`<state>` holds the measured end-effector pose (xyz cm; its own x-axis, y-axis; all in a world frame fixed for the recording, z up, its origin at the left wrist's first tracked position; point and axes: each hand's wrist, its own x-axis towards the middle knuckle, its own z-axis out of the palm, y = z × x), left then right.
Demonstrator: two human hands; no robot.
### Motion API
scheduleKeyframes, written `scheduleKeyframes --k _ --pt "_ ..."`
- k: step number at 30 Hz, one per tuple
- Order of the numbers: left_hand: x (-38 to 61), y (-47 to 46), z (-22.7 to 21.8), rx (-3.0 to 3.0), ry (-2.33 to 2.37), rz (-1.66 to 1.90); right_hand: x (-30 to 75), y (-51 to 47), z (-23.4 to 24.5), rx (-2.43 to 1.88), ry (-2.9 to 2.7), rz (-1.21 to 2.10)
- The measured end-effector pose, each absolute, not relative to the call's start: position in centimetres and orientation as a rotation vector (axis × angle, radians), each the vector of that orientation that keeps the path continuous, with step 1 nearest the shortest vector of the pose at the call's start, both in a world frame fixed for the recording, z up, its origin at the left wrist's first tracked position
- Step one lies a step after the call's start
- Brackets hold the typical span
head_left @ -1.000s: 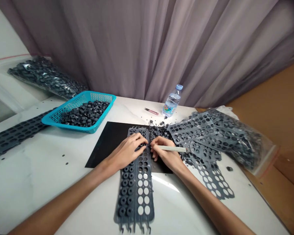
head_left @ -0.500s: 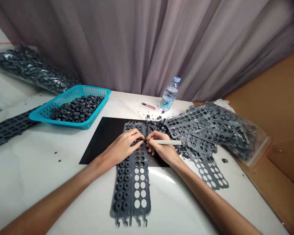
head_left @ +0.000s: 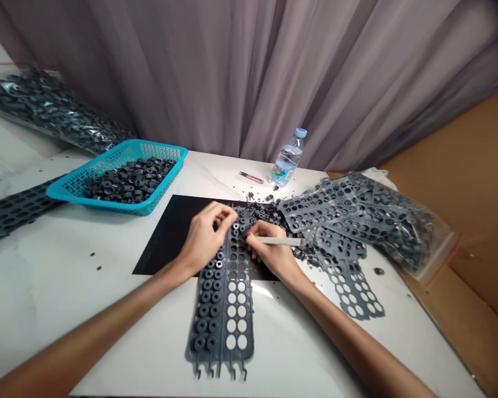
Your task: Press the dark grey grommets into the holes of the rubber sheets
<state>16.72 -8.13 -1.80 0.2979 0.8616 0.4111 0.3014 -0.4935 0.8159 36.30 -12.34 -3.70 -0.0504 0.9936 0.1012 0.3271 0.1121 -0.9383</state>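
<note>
A dark grey rubber sheet (head_left: pixel 226 318) lies lengthwise in front of me. Ring-shaped rubber pieces (head_left: pixel 201 326) fill its left columns, while much of the right half has open round holes. My left hand (head_left: pixel 205 237) is over the sheet's far left side, thumb and fingers pinched together near the far end; anything between them is too small to make out. Against the sheet's right edge, my right hand (head_left: pixel 274 246) grips a pale pen-shaped tool (head_left: pixel 282 241), its back end pointing right. The tool's tip is hidden by my fingers. Under the sheet's far part lies a black mat (head_left: pixel 161 243).
Loose rubber rings fill a blue basket (head_left: pixel 149 207) at left, beside a bulging plastic bag (head_left: pixel 66 113). Small pink-handled snips (head_left: pixel 252 178) and a water bottle (head_left: pixel 287 160) stand behind. Punched sheets (head_left: pixel 319 207), scraps and another bag (head_left: pixel 423 243) crowd the right.
My left hand has lifted off the sheet and moved slightly up and left, away from the right hand, its fingers now curled into a pinch. The right hand stays nearly in place with the tool.
</note>
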Motion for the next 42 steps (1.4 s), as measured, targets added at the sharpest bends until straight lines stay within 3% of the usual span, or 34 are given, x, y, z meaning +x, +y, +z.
scheduleKeyframes --k 3,8,16,42 --pt "15.5 -7.1 -0.8 1.377 0.933 1.237 36.5 -12.1 -3.9 -1.321 -1.428 1.104" --pt "14.2 -7.4 -1.0 0.979 0.763 0.959 37.1 -11.8 -3.9 -1.247 -1.292 1.165" --pt "15.2 -10.3 -0.8 0.921 0.693 0.699 37.0 -11.8 -4.0 -1.270 -1.283 1.126" --pt "15.1 -11.1 1.1 0.908 0.605 0.601 36.9 -12.3 -3.6 -1.289 -1.394 1.084"
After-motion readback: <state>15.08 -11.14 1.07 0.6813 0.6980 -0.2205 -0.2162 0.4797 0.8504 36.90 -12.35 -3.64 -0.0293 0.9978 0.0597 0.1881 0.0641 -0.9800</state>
